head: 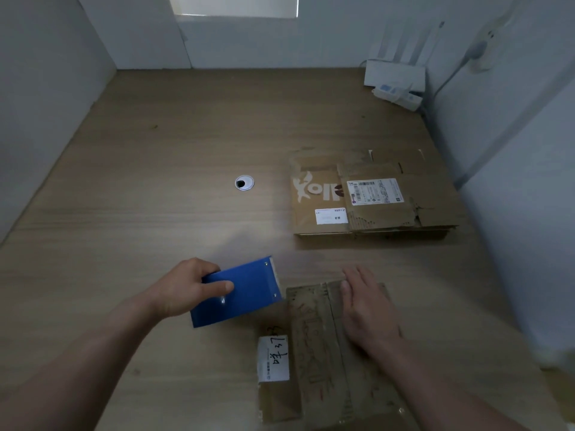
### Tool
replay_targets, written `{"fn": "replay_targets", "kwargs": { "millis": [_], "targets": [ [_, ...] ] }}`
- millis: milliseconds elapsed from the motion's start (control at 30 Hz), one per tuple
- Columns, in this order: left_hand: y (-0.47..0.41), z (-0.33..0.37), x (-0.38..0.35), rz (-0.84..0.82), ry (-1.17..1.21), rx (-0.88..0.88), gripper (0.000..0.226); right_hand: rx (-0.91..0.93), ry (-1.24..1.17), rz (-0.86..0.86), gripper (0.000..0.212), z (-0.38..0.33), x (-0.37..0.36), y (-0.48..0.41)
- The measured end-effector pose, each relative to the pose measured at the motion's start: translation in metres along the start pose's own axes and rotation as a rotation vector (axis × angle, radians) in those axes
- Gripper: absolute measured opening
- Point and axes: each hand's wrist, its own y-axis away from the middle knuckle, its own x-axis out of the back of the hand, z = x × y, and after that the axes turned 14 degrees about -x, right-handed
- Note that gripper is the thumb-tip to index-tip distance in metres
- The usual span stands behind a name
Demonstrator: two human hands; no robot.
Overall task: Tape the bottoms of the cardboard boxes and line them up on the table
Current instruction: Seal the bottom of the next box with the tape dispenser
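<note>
The cardboard box (314, 346) lies at the near right of the desk (155, 181), its brown top face crossed lengthwise by a strip of tape-like bands with faint reddish print. A white label (273, 359) with dark handwritten marks sits on its left part.

The right grip (367, 312) rests palm-down on the far right part of this box. Its fingers are straight and together and point away from the person, so it presses flat and clasps nothing. The box runs out from under the palm to the left and towards the person.

The left grip (183, 290) is just left of the box's far corner and is clenched round a blue tape dispenser (249, 293). The thumb lies across the dispenser's broad blue side and the fingers wrap its far edge. The dispenser is tilted, and its pale end with small metal rivets points to the right, close to the box's far left corner. Whether it touches the cardboard cannot be told.

Farther back on the right lies a stack of flattened boxes (373, 197), well apart from both hands. It shows white printed lettering, a shipping label with barcodes and a smaller white sticker.

Near the desk's middle is a round cable grommet (244, 183) with a dark hole. In the far right corner stand a white router (395, 74) with upright antennas and, just in front of it, a white power strip (398, 94). Pale partition walls close the desk in on three sides.
</note>
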Motion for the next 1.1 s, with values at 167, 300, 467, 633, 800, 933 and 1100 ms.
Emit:
{"fn": "replay_targets", "kwargs": {
  "millis": [167,300,467,633,800,933,1100],
  "targets": [
    [0.009,-0.014,0.006,0.006,-0.03,0.007,0.039,0.007,-0.008,0.029,0.045,0.002,-0.005,-0.003],
    [0.015,-0.024,0.008,-0.04,-0.123,0.041,0.03,0.003,-0.001,0.034,0.046,0.003,-0.007,-0.004],
    [0.008,-0.013,-0.002,-0.012,-0.279,0.089,0.035,0.006,-0.025,0.05,0.044,0.003,-0.01,-0.005],
    [-0.01,0.01,-0.02,-0.025,-0.507,0.166,0.037,-0.005,-0.036,0.035,0.044,0.002,-0.01,-0.004],
    [-0.024,0.038,-0.043,0.002,-0.652,0.206,0.04,-0.01,-0.038,0.03,0.043,0.0,-0.006,-0.001],
    [-0.03,0.06,-0.066,-0.019,-0.762,0.209,0.036,-0.002,-0.039,0.034,0.043,0.0,-0.004,0.0],
    [-0.022,0.047,-0.068,0.043,-0.75,0.272,0.036,0.005,-0.052,0.019,0.042,0.002,-0.006,-0.002]
  ]
}}
